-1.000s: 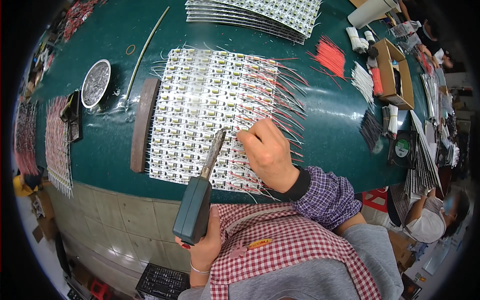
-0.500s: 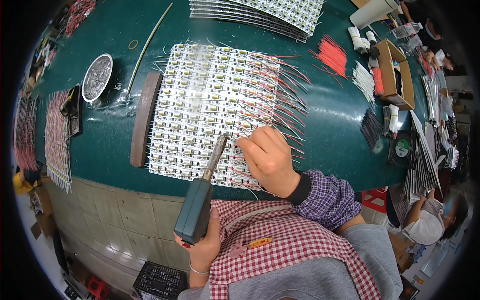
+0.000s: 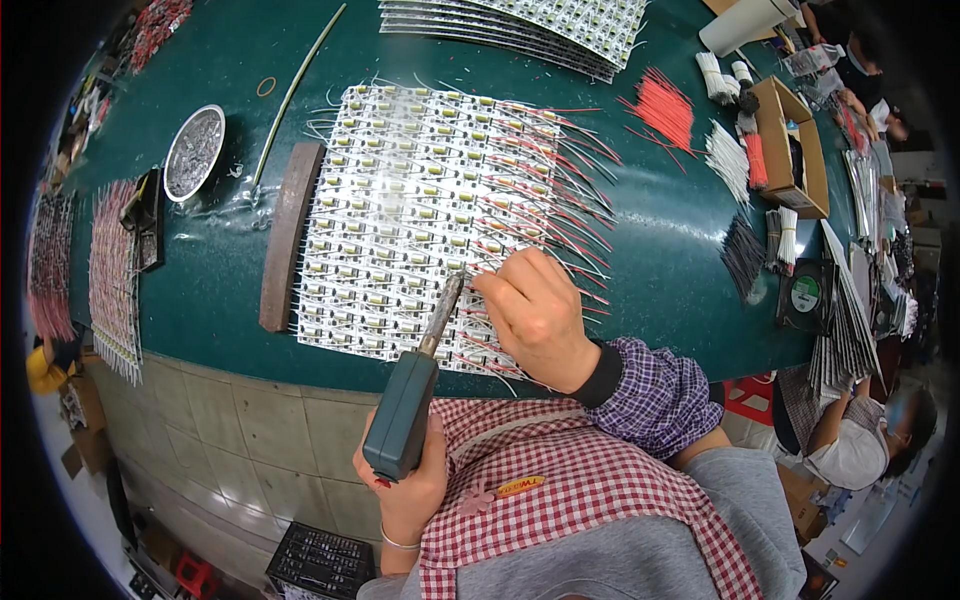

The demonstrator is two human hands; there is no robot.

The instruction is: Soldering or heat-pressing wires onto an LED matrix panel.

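Observation:
A dark green soldering gun (image 3: 402, 415) is in my left hand (image 3: 425, 490), whose fingers wrap round its grip. Its metal tip reaches onto a white panel of small circuit boards (image 3: 375, 215), just left of my right fingertips. My right hand (image 3: 540, 318) rests low over the panel, thumb and forefinger pinched on what looks like a thin wire; the fingers hide most of it. Red and white wires (image 3: 585, 215) fan out past the panel's right edge. Along the left edge lies a brown bar (image 3: 290, 240).
At the left stand a bowl of grey bits (image 3: 194, 155) and wired panels (image 3: 115, 270). More panels (image 3: 500, 35) are stacked at the back. Red wires (image 3: 662, 108), white wires (image 3: 728, 165), black wires (image 3: 742, 258) and a cardboard box (image 3: 815, 165) lie right. A person (image 3: 860, 440) sits beyond.
My left hand and the soldering gun have shifted a little to the right and away from me. The tip now sits closer to my right fingertips, which have barely moved.

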